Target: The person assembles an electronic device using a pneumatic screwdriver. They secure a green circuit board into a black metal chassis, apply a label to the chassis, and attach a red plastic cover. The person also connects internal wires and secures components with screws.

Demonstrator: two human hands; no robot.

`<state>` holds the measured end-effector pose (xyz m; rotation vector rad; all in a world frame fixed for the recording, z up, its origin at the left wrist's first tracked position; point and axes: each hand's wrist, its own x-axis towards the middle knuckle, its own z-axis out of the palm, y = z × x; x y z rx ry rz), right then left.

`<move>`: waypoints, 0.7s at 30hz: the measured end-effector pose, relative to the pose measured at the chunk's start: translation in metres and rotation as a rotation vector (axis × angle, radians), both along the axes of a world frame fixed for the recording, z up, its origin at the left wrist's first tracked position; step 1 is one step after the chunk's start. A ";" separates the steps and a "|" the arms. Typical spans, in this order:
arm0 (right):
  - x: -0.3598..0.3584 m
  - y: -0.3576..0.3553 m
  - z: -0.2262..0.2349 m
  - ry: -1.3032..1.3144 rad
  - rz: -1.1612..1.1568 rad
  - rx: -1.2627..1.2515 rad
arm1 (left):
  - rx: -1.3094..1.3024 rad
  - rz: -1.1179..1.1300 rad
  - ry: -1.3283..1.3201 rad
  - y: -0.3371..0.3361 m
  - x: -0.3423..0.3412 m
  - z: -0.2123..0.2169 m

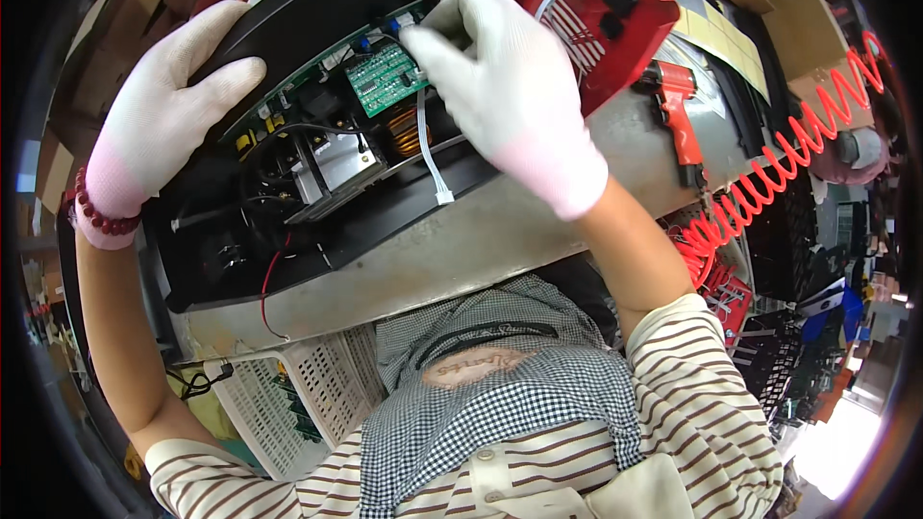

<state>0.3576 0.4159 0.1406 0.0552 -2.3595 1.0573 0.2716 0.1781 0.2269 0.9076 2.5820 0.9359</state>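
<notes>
A long black metal housing point(365, 231) lies across the bench, with electronics inside. A green circuit board point(380, 79) sits among them, next to a copper coil point(409, 133) and a silver heat sink point(341, 161). My right hand point(510, 86), in a white glove with a pink cuff, has its fingers bent together at the board's upper right edge; what they pinch is hidden. Below it hangs a white cable point(430, 159) with a loose plug. My left hand point(168, 101), gloved alike, is at the housing's far left edge, thumb and fingers apart.
A red panel point(615, 29) with slots and white cables stands at the housing's right end. A red air screwdriver point(678, 115) with a coiled red hose point(769, 168) lies on the metal bench point(461, 240). White plastic baskets point(327, 380) stand below the near edge. A thin red wire point(266, 298) hangs out.
</notes>
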 end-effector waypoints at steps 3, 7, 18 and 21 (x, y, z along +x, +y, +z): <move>0.039 0.002 -0.012 0.315 0.076 0.133 | 0.014 -0.047 -0.062 0.001 -0.004 0.004; 0.100 0.017 -0.039 0.218 0.093 0.230 | -0.089 -0.124 -0.078 0.000 -0.005 0.014; 0.096 0.023 -0.056 0.075 0.258 0.123 | -0.063 -0.015 -0.125 0.013 0.041 0.014; 0.092 0.021 -0.053 0.223 0.411 0.102 | -0.074 0.017 -0.011 0.009 0.042 0.011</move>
